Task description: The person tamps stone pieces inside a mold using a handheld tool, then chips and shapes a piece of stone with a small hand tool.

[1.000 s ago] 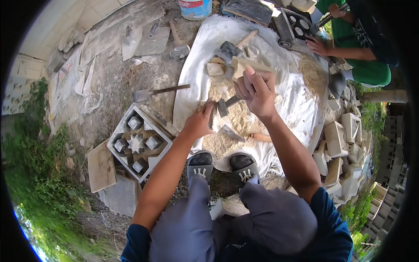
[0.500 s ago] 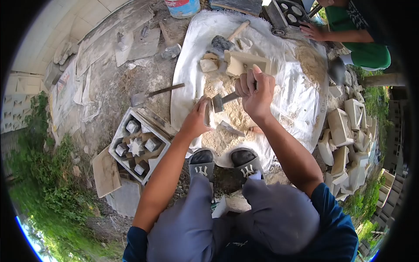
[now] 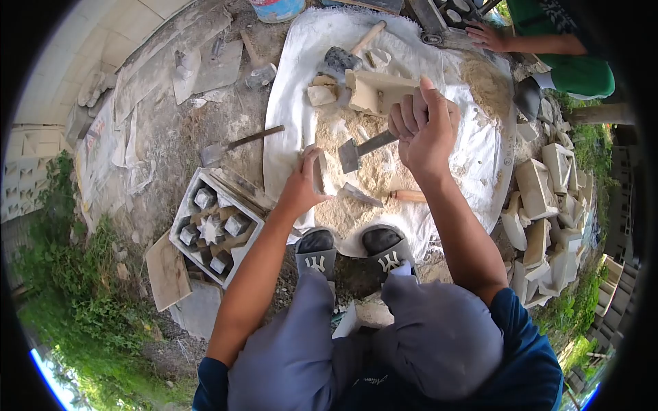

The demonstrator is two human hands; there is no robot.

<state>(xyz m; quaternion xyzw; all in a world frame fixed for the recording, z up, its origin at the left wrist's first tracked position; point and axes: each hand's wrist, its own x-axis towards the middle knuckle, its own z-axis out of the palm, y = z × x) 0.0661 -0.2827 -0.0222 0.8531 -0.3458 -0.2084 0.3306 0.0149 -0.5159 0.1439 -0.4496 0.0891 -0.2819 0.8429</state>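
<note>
My right hand (image 3: 428,130) is closed round the shaft of a metal hammer (image 3: 349,156) with a flat, squarish head, held over the pale sand. The thumb points up along the top of the grip. My left hand (image 3: 303,183) grips a small pale slab (image 3: 319,173) stood on its edge, just left of the hammer head and apart from it. Below the hammer, a trowel (image 3: 361,195) with a wooden handle (image 3: 408,196) lies on the sand. Beyond my right hand sits a cream box-shaped cast block (image 3: 370,92).
A white sheet (image 3: 288,103) bears sand, stone lumps (image 3: 322,90) and a wooden-handled mallet (image 3: 343,60). On the left are a mould with a star centre (image 3: 212,229) and another tool (image 3: 253,137). Cast blocks (image 3: 538,192) pile up at right. A co-worker's hand (image 3: 486,35) touches a metal mould.
My right hand has drawn the hammer right, away from the slab, and its head has tilted. More of the trowel's handle shows. My left hand stays by the slab.
</note>
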